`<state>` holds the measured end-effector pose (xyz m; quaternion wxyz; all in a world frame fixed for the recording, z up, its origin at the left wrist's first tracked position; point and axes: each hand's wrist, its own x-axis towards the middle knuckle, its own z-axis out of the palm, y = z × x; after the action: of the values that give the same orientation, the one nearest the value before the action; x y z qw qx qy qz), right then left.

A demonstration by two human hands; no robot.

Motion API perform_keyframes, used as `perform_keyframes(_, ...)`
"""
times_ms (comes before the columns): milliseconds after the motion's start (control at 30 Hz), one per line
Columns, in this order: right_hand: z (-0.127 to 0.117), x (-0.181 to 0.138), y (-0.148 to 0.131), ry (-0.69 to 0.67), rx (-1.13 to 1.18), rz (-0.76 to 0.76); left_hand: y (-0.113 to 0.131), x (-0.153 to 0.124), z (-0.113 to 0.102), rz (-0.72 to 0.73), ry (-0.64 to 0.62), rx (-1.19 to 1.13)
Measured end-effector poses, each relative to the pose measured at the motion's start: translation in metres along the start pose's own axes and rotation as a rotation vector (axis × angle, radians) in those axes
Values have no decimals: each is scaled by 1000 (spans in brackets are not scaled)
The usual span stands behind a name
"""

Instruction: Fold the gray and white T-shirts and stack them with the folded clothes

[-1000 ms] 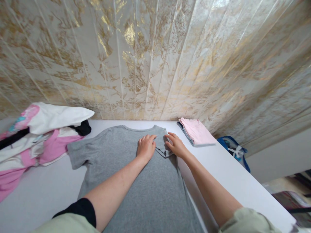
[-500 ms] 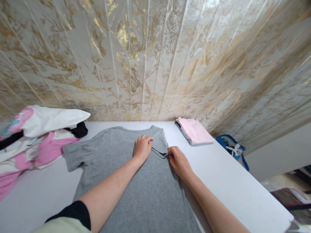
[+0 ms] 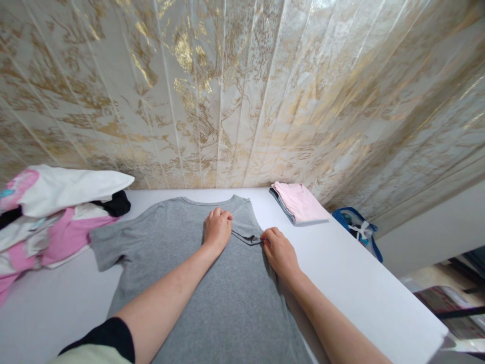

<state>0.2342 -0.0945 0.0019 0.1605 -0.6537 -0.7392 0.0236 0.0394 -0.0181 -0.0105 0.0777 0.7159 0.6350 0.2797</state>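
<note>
A grey short-sleeved T-shirt (image 3: 223,298) lies spread on the white table, its neckline toward the wall and one sleeve out to the left. On its upper right part, a thin black cord (image 3: 250,243) runs as two dark lines between my hands. My left hand (image 3: 217,227) is closed on the shirt at the cord's left end; its fingertips are partly hidden. At the shirt's right edge, my right hand (image 3: 278,248) pinches the cord's other end. The right sleeve is not visible.
A loose heap of white, pink and black clothes (image 3: 64,222) lies on the left. Folded pink and grey clothes (image 3: 301,203) sit at the back right of the white table (image 3: 341,273). Beyond its right edge is a blue-trimmed bag (image 3: 358,230). Gold-patterned fabric (image 3: 212,101) rises behind.
The view has shifted slightly, so everything sits a little further left. Between my hands the cord's loop has changed shape a little. Both hands keep nearly the same place on the shirt.
</note>
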Motion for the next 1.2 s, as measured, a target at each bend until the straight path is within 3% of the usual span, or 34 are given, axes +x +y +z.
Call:
perform_keyframes(133, 2, 1, 1, 3, 12, -25, 10, -1, -5, 170, 60, 8)
perform_keyframes(300, 0, 0, 2, -4, -9, -39, 37, 17, 7, 410, -285, -17)
perform_keyframes(400, -5, -1, 1, -15, -4, -43, 44, 34, 22, 405, -370, 9)
perform_keyframes(600, -12, -3, 0, -38, -30, -15, 37, 46, 41, 331, -379, 67)
perform_keyframes(833, -5, -2, -1, -7, -53, 0, 35, 43, 41, 362, -391, 84)
perform_keyframes(1067, -12, -5, 0, -80, 19, -86, 37, 40, 38, 359, -384, 98)
perform_keyframes(1200, -10, -3, -3, -18, 5, -89, 37, 41, 39, 361, -388, 104)
